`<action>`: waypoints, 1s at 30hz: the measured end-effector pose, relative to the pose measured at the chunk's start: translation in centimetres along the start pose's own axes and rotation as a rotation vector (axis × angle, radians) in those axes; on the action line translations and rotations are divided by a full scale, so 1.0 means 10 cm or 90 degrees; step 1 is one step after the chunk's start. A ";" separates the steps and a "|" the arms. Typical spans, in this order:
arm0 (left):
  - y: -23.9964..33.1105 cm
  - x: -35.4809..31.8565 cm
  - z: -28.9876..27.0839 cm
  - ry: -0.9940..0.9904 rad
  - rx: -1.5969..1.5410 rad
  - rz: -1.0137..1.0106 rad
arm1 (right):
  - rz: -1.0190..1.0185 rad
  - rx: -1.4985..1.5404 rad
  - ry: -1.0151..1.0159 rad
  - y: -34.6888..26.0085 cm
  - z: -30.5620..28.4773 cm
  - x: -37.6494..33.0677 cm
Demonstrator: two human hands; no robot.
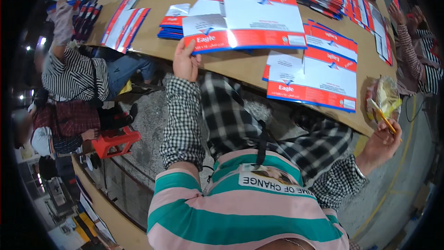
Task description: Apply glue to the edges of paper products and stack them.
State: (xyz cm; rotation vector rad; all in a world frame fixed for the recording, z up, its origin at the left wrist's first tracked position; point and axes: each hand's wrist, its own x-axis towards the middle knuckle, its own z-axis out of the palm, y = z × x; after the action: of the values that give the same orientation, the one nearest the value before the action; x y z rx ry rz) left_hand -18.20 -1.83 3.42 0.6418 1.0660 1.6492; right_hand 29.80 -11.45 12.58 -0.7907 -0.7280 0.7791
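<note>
My left hand (185, 64) is closed on the near left corner of a flat printed carton sheet (259, 18), red, white and blue, thumb on top. The sheet lies at the table's near edge over other sheets. Off the table's right corner, my right hand (381, 144) pinches a thin brush (390, 125) with a yellow-orange handle. Its pale tip points up and left, at a tub wrapped in clear plastic (386, 93) with something yellowish in it; I cannot tell whether they touch. More carton sheets (319, 76) lie fanned right of the held one.
The brown table (152, 34) carries several stacks of folded cartons, including a small pile (173, 21) on the left. Co-workers sit at left, one in a striped top (76, 74), and at far right (414, 48). A red stool (115, 142) stands on the floor at left.
</note>
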 end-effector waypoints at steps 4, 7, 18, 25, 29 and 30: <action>0.32 0.54 -0.43 0.050 0.024 -0.006 | 0.009 -0.013 -0.014 0.02 0.03 0.02; 0.51 0.90 -0.66 0.082 0.124 -0.080 | 0.023 -0.042 -0.011 0.05 0.11 0.01; 0.75 1.50 -0.73 0.152 0.296 -0.192 | 0.046 -0.075 -0.027 0.15 0.36 -0.02; 0.73 1.54 -0.41 0.118 1.409 -0.085 | 0.051 -0.077 -0.027 0.16 0.36 -0.02; 0.11 1.15 0.13 0.187 1.177 0.276 | 0.061 -0.081 -0.030 0.19 0.38 -0.03; -0.03 1.07 0.30 0.077 1.198 0.212 | 0.060 -0.075 -0.022 0.20 0.39 -0.02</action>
State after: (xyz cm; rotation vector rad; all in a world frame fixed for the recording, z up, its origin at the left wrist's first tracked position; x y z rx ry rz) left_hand -19.17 9.22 3.61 1.9108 2.5621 0.4043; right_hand 25.94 -9.41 12.86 -0.9261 -0.7769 0.8417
